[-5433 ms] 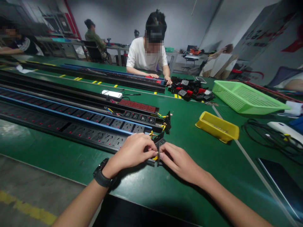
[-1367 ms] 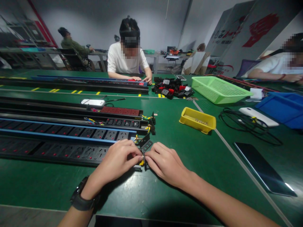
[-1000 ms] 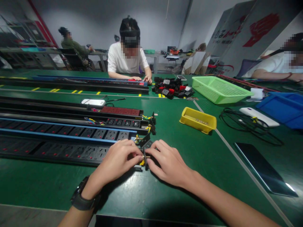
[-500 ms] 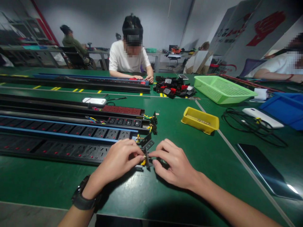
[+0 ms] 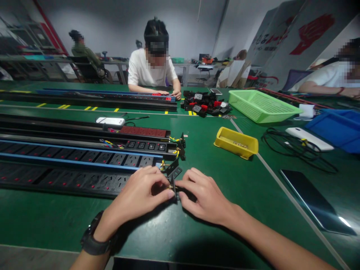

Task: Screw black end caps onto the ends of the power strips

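At the end of the nearest black power strip (image 5: pixel 84 180), my left hand (image 5: pixel 143 187) is closed, thumb and forefinger pinching a small brass fastener (image 5: pixel 170 187). The fastener sits against the left face of a black end plate (image 5: pixel 173 180), which stands upright off the strip's end. From the other side, my right hand (image 5: pixel 204 195) presses its thumb and fingertips to this plate; whether they also hold a screw is hidden. Just behind, the blue-edged power strip (image 5: pixel 120 159) has its own slotted end plate (image 5: pixel 172 167) and yellow-green wires (image 5: pixel 162 165).
More strips, one with dark red sockets (image 5: pixel 144 131), lie behind. A yellow tray (image 5: pixel 236 150) with small metal parts, a green basket (image 5: pixel 261 112), a cable (image 5: pixel 295 150) and a phone (image 5: pixel 315 198) are to the right. Across the table, a person (image 5: pixel 153 71) works beside loose black sockets (image 5: pixel 206 103).
My left thumb and forefinger have closed further over the brass fastener, covering the yellow wire by it. My right fingertips have come closer to the end plate. The whole view shifted slightly.
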The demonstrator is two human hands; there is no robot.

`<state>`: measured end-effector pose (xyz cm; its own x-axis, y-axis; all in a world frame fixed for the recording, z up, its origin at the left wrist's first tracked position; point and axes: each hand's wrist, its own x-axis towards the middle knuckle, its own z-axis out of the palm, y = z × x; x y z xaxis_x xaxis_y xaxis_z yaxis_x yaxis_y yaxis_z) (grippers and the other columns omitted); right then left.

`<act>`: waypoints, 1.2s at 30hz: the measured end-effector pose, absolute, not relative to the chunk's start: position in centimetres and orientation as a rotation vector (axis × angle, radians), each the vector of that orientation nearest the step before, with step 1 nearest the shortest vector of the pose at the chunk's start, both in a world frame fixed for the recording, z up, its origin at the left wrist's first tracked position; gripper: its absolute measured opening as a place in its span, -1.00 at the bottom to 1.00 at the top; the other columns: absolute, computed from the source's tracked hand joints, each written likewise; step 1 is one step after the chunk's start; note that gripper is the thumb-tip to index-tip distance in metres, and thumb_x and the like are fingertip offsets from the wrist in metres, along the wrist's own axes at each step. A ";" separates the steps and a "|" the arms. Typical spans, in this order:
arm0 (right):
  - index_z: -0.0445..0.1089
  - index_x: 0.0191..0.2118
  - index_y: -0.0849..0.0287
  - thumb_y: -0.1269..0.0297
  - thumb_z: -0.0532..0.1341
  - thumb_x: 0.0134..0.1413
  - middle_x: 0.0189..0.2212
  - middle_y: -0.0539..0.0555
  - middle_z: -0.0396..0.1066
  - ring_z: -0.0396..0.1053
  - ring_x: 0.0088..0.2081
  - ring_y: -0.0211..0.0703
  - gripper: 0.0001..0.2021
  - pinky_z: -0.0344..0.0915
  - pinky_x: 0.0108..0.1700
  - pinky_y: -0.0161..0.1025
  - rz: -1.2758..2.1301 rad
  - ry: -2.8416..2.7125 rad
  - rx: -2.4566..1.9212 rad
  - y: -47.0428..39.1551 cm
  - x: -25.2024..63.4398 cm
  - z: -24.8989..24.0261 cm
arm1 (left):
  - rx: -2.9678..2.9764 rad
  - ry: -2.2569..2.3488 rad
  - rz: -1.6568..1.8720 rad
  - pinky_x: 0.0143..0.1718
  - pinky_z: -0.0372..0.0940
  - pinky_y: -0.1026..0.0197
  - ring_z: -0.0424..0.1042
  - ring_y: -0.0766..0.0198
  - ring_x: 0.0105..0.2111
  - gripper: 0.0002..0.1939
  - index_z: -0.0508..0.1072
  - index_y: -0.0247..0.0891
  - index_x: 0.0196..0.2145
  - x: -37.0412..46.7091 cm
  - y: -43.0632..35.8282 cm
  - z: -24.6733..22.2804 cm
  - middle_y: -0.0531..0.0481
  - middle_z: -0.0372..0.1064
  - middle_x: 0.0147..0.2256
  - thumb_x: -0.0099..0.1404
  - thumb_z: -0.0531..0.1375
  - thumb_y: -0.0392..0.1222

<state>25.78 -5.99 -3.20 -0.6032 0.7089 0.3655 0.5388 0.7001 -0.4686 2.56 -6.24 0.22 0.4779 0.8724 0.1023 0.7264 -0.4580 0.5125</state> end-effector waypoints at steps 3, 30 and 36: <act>0.51 -0.04 0.16 0.37 0.18 0.24 -0.30 0.07 0.37 0.26 -0.25 -0.12 -0.77 0.15 -0.29 -0.19 0.396 -2.390 -0.954 -6.2 25.6 -3.2 | 2.313 1.423 0.560 -0.21 0.25 0.14 0.44 0.13 -0.26 -0.45 0.47 -0.21 0.01 3.1 -7.2 0.3 -0.01 0.47 -0.25 0.22 0.35 0.21; 0.48 -0.48 0.18 0.53 0.12 0.01 -0.49 0.00 0.24 0.25 -0.39 -0.22 -0.78 0.19 -0.33 -0.26 0.919 -2.299 -0.672 -5.7 27.4 -1.6 | 2.477 1.446 0.561 -0.09 0.43 -0.01 0.48 -0.04 -0.08 -0.39 0.33 -0.27 0.19 4.3 -7.7 -2.0 -0.16 0.48 -0.13 0.20 0.36 -0.23; 0.57 -0.25 0.18 0.49 0.14 0.07 -0.43 0.01 0.31 0.28 -0.39 -0.24 -0.75 0.16 -0.36 -0.29 0.879 -2.204 -0.835 -5.4 27.8 -1.1 | 2.438 1.442 0.563 -0.09 0.42 0.01 0.47 -0.03 -0.07 -0.39 0.34 -0.24 0.19 4.3 -7.7 -1.9 -0.17 0.48 -0.11 0.20 0.36 -0.23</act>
